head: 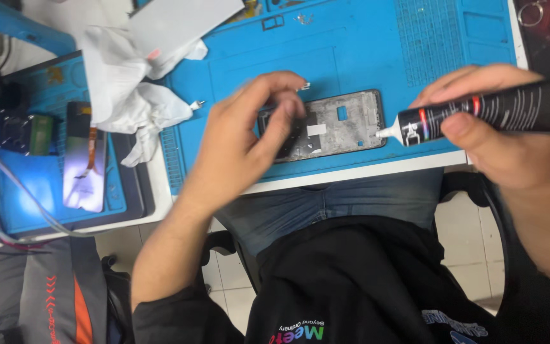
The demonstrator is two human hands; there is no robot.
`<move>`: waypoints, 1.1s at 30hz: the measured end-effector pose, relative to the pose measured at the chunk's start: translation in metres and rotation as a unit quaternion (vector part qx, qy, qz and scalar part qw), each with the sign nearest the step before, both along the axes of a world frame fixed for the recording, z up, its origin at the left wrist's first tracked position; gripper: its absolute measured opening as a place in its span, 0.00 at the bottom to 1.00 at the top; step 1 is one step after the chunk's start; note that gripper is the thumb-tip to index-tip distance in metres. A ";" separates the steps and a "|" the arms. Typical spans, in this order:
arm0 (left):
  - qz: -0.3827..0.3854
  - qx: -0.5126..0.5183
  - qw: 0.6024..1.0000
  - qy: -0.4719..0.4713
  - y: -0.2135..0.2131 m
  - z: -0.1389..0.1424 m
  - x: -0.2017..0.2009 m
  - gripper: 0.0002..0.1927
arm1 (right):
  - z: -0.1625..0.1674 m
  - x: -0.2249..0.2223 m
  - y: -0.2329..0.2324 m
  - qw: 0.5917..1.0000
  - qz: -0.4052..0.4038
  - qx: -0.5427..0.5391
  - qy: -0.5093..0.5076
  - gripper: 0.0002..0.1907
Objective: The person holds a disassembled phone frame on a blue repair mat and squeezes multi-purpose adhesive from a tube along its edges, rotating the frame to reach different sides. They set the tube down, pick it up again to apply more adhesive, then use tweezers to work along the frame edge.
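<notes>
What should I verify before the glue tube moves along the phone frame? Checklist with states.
1. Left hand on phone frame, steadying it: ok.
2. Right hand grips glue tube: ok.
3. White nozzle at the frame's right edge: ok; actual contact cannot tell.
4. Frame lies flat on blue mat: ok.
5. Glue coming out: cannot tell.
6. Crumpled white cloth apart from the frame: ok.
</notes>
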State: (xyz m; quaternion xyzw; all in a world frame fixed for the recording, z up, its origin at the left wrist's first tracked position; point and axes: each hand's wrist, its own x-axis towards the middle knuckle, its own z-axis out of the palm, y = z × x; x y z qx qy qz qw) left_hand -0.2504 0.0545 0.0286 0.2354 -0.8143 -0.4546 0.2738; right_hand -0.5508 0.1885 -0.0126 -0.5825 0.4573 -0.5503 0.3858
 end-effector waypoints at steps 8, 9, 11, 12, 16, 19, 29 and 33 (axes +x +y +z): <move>-0.093 0.397 0.902 0.145 0.082 -0.027 0.013 0.29 | 0.011 0.051 0.033 0.997 -0.001 -0.082 -0.012 0.13; -0.121 0.424 0.878 0.186 0.087 -0.030 0.017 0.32 | 0.008 0.056 0.036 0.995 -0.003 -0.095 -0.008 0.13; -0.160 0.475 0.833 0.236 0.095 -0.036 0.025 0.33 | 0.005 0.064 0.038 0.994 -0.006 -0.109 0.007 0.14; -0.169 0.499 0.814 0.244 0.099 -0.038 0.029 0.31 | 0.004 0.068 0.039 0.994 -0.007 -0.111 0.019 0.14; -0.179 0.541 0.768 0.291 0.106 -0.043 0.044 0.30 | 0.005 0.088 0.034 0.989 0.010 -0.142 0.030 0.14; -0.178 0.562 0.744 0.313 0.108 -0.046 0.056 0.33 | 0.007 0.103 0.026 0.976 -0.005 -0.206 0.070 0.15; 0.042 0.508 0.785 0.351 0.086 -0.055 0.090 0.25 | -0.030 0.142 -0.018 0.834 0.069 -0.305 0.455 0.18; 0.102 0.437 0.824 0.347 0.033 -0.067 0.146 0.27 | -0.026 0.121 -0.061 0.845 0.130 -0.164 0.492 0.13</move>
